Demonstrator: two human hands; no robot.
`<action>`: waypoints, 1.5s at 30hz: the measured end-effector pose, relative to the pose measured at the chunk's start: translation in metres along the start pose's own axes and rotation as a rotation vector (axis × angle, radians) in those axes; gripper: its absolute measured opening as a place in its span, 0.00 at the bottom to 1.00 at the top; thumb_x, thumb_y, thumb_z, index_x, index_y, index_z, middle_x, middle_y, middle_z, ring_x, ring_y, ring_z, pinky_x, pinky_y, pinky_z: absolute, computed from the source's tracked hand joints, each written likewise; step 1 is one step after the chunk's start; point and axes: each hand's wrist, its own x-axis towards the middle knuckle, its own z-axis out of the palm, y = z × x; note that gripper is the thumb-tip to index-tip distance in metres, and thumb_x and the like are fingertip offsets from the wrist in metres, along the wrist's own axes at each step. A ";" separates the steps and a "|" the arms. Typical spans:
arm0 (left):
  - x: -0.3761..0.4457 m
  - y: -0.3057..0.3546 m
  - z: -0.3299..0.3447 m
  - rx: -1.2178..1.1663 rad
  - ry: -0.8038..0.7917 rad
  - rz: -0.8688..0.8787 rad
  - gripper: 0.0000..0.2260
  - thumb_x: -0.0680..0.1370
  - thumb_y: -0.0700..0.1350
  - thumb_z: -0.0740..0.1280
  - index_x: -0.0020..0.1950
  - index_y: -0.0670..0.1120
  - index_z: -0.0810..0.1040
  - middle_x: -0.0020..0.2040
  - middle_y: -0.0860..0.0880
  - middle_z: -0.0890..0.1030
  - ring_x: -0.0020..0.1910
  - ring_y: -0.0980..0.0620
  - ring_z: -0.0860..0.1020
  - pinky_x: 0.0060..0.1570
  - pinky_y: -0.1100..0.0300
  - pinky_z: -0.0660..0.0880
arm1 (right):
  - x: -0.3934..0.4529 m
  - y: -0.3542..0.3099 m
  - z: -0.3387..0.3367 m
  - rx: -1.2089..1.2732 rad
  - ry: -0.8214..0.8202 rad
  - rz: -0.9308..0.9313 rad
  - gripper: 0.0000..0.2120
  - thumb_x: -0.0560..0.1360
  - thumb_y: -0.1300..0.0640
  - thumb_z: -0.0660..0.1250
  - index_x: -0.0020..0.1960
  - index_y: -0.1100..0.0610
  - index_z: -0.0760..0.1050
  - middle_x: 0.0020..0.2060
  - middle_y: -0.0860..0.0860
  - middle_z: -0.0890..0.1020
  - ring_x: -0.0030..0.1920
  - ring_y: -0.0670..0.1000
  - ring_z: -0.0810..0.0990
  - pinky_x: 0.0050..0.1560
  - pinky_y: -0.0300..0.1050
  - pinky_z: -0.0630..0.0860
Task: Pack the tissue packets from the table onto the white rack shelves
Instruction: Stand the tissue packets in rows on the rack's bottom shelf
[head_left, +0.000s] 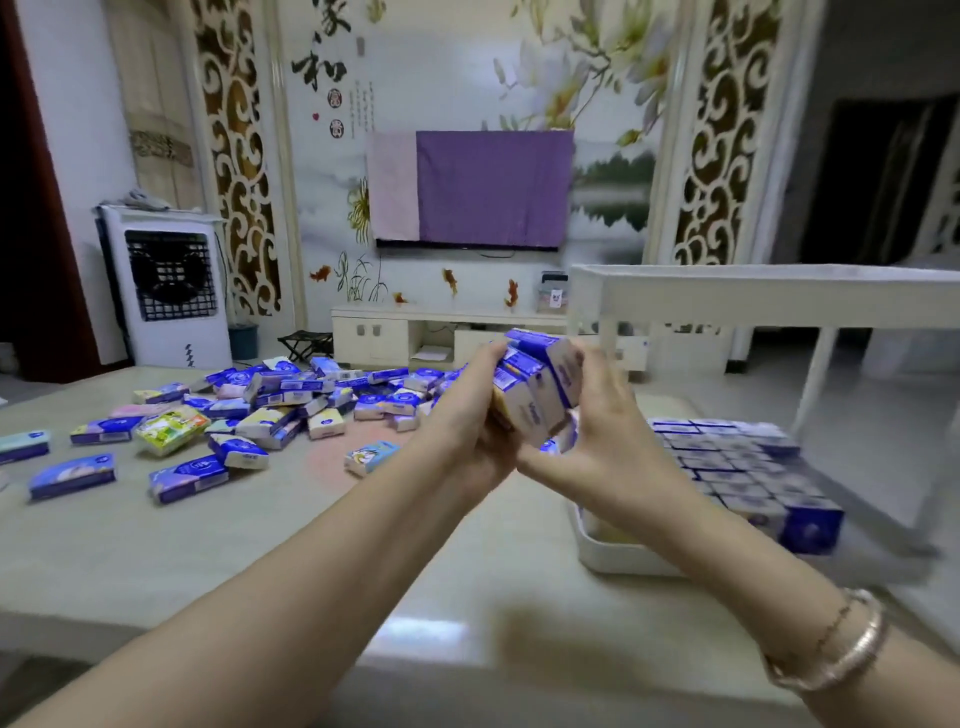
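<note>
Both hands hold one stack of several blue-and-white tissue packets (537, 384) in the air above the table. My left hand (467, 415) grips the stack's left side and my right hand (602, 426) grips its right side and underside. Many loose tissue packets (291, 405) lie scattered over the far left half of the grey table (208, 545). To the right stands the white rack: its lower shelf (618, 561) is filled with rows of upright packets (737, 462), and its top shelf (753, 293) shows no packets from here.
A green-and-yellow packet (169, 428) lies among the blue ones. A white air cooler (166, 291) stands at the back left, a covered television (467, 187) hangs over a low white cabinet (447, 332). The rack's white leg (815, 384) slants down behind the lower shelf.
</note>
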 end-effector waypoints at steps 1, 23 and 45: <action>-0.004 -0.006 0.012 0.024 -0.026 -0.027 0.19 0.79 0.51 0.61 0.62 0.39 0.78 0.55 0.40 0.83 0.46 0.45 0.82 0.38 0.54 0.81 | -0.007 0.004 -0.010 0.004 0.016 0.020 0.33 0.62 0.41 0.68 0.64 0.47 0.63 0.55 0.44 0.72 0.58 0.47 0.71 0.55 0.47 0.74; 0.113 -0.111 0.090 1.613 -0.187 0.526 0.19 0.82 0.53 0.52 0.71 0.50 0.70 0.72 0.50 0.69 0.71 0.48 0.65 0.71 0.47 0.59 | -0.012 0.186 -0.180 -0.689 -0.280 0.626 0.23 0.67 0.56 0.71 0.58 0.52 0.66 0.53 0.51 0.68 0.52 0.55 0.72 0.47 0.46 0.74; 0.143 -0.138 0.071 1.934 -0.286 0.235 0.23 0.83 0.56 0.43 0.78 0.58 0.49 0.79 0.54 0.48 0.78 0.45 0.46 0.72 0.38 0.44 | -0.039 0.255 -0.134 -0.020 -0.167 1.060 0.38 0.73 0.58 0.72 0.73 0.60 0.53 0.66 0.58 0.72 0.64 0.56 0.73 0.60 0.49 0.74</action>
